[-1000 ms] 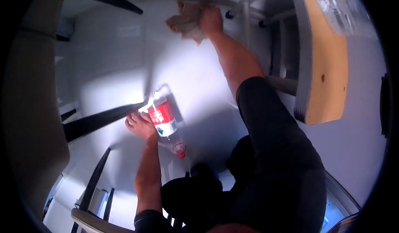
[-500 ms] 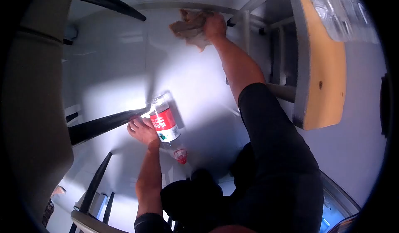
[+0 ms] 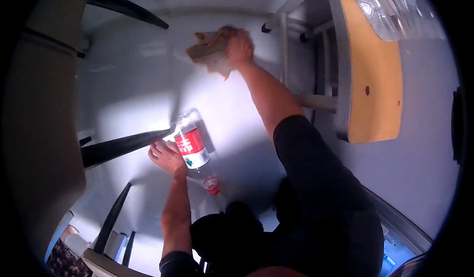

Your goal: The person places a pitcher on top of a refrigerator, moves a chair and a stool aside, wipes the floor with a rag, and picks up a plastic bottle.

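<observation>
My right hand [image 3: 240, 50] presses a crumpled brown-grey cloth [image 3: 212, 52] against the pale floor, fingers closed over its right side. On the floor nearer to me lies a clear plastic bottle [image 3: 193, 148] with a red and white label and a red cap pointing toward me. Low beside its left side is my left hand [image 3: 166, 156], fingers curled next to the tip of a black chair leg [image 3: 128, 146]. A bright glow comes from right by these fingers; what they hold there is hidden.
A wooden-topped stool [image 3: 373, 89] with grey legs stands at right, clear plastic packaging [image 3: 390, 10] on top. A large chair [image 3: 47, 114] fills the left side, and more dark legs [image 3: 113, 217] come down at lower left. Another black leg [image 3: 128, 8] reaches in at upper left.
My right hand and the cloth have slid left and a little toward me across the floor. My left hand and the bottle stay nearly in place; the view has shifted slightly.
</observation>
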A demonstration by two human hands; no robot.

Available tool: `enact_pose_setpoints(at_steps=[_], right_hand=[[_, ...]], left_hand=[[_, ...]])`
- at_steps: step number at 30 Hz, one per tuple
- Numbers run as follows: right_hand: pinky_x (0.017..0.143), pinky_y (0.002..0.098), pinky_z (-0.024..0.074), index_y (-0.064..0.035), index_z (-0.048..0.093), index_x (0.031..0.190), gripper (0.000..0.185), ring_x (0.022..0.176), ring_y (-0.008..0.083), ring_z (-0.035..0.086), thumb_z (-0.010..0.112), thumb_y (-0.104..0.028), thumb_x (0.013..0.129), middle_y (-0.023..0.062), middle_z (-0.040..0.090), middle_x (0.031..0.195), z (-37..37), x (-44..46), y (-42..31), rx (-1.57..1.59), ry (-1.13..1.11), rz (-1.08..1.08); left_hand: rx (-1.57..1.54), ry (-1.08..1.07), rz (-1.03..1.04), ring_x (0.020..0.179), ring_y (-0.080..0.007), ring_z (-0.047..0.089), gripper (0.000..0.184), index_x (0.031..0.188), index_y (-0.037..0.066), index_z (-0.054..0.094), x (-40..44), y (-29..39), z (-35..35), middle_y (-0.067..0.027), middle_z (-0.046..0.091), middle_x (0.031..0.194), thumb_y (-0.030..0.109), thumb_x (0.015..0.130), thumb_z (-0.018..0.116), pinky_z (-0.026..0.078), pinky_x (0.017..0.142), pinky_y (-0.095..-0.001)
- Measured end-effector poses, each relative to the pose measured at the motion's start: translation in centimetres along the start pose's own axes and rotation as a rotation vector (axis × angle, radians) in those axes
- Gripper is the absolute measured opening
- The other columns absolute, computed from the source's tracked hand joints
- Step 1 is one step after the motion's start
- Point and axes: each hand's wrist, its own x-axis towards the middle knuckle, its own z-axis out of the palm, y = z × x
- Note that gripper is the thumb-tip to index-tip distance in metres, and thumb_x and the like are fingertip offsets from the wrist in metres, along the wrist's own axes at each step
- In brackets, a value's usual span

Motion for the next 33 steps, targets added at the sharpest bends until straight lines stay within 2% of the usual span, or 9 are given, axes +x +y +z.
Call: enact_pose_setpoints(at_steps=[13, 15, 16, 18, 19, 23, 27, 28, 33], right_hand=[[0.105, 0.0420, 0.0459, -0.0056, 0.063, 0.130, 0.038, 0.128, 0.0284, 0.055, 0.052, -0.023, 0.097, 0.0161, 0.059, 0.137, -4.7, 1.1, -4.3, 0.357, -0.180, -0.087], [0.110, 0.0462, 0.0411, -0.0037, 0.060, 0.133, 0.043, 0.128, 0.0326, 0.054, 0.052, -0.026, 0.098, 0.0163, 0.057, 0.140, -5.3, 2.7, -1.8, -0.307, -0.451, -0.125], [0.099, 0.0397, 0.0488, -0.0057, 0.067, 0.119, 0.034, 0.115, 0.0299, 0.061, 0.061, -0.019, 0.088, 0.0184, 0.066, 0.121, -2.0, 1.7, 1.2, -0.195, 0.044, -0.026], [0.095, 0.0398, 0.0503, -0.0070, 0.071, 0.112, 0.030, 0.108, 0.0277, 0.065, 0.064, -0.023, 0.088, 0.0139, 0.070, 0.112, -1.4, 3.4, 2.6, -0.144, -0.014, 0.058], [0.095, 0.0413, 0.0506, -0.0065, 0.071, 0.109, 0.028, 0.106, 0.0282, 0.066, 0.064, -0.023, 0.088, 0.0129, 0.070, 0.111, -5.3, 3.9, 1.1, 0.568, -0.087, 0.305], [0.099, 0.0455, 0.0496, -0.0031, 0.071, 0.110, 0.029, 0.104, 0.0338, 0.066, 0.058, -0.020, 0.091, 0.0174, 0.068, 0.117, -5.1, 4.2, -4.3, 0.068, -0.081, -0.178], [0.101, 0.0446, 0.0489, -0.0039, 0.071, 0.114, 0.030, 0.107, 0.0322, 0.067, 0.053, -0.018, 0.094, 0.0180, 0.066, 0.125, -4.6, 4.7, -5.6, 0.478, -0.119, 0.137], [0.098, 0.0426, 0.0508, -0.0051, 0.073, 0.110, 0.028, 0.105, 0.0298, 0.067, 0.056, -0.019, 0.093, 0.0152, 0.069, 0.121, -2.5, 4.7, -3.3, -0.102, -0.130, -0.104], [0.088, 0.0418, 0.0535, -0.0054, 0.075, 0.101, 0.025, 0.096, 0.0309, 0.068, 0.061, -0.023, 0.090, 0.0146, 0.073, 0.100, -2.9, 4.7, 1.5, -0.005, 0.189, -0.164]], left_hand=[[-0.010, 0.041, -0.040, 0.124, -0.0434, 0.045, 0.048, 0.132, -0.001, 0.055, 0.3, 0.0, 0.3, -0.0249, 0.051, 0.139, 0.032, 0.098, 0.049, 0.036, 0.108, -0.0530], [-0.046, 0.037, -0.003, 0.123, -0.0432, 0.046, 0.049, 0.131, -0.002, 0.055, 0.3, 0.3, -0.2, -0.0252, 0.051, 0.139, 0.033, 0.098, 0.048, 0.035, 0.109, -0.0527], [-0.022, 0.003, -0.028, 0.123, -0.0431, 0.046, 0.049, 0.129, -0.002, 0.055, 0.1, 0.6, -0.6, -0.0256, 0.052, 0.137, 0.034, 0.098, 0.047, 0.034, 0.109, -0.0529], [-0.012, 0.071, -0.026, 0.119, -0.0432, 0.047, 0.039, 0.116, -0.002, 0.059, 0.2, 0.5, 0.0, -0.0233, 0.056, 0.123, 0.029, 0.093, 0.051, 0.036, 0.107, -0.0539], [-0.032, 0.065, -0.008, 0.119, -0.0427, 0.047, 0.037, 0.116, -0.002, 0.058, 0.2, 0.5, -0.1, -0.0234, 0.056, 0.122, 0.026, 0.093, 0.051, 0.036, 0.107, -0.0537], [0.008, 0.049, 0.000, 0.121, -0.0412, 0.048, 0.042, 0.121, -0.002, 0.057, -0.2, 0.0, 0.6, -0.0239, 0.055, 0.128, 0.030, 0.096, 0.048, 0.035, 0.108, -0.0529], [-0.027, 0.025, -0.020, 0.126, -0.0413, 0.045, 0.047, 0.132, -0.001, 0.054, 0.7, 0.5, 0.1, -0.0242, 0.052, 0.138, 0.032, 0.098, 0.048, 0.033, 0.111, -0.0526], [-0.035, -0.011, -0.045, 0.127, -0.0413, 0.045, 0.047, 0.132, -0.001, 0.054, 0.2, 0.6, -0.6, -0.0242, 0.052, 0.138, 0.031, 0.098, 0.049, 0.032, 0.111, -0.0522], [-0.016, -0.037, -0.047, 0.127, -0.0413, 0.045, 0.043, 0.125, -0.003, 0.056, 0.0, 0.0, -0.1, -0.0253, 0.052, 0.135, 0.030, 0.098, 0.049, 0.032, 0.111, -0.0523]])
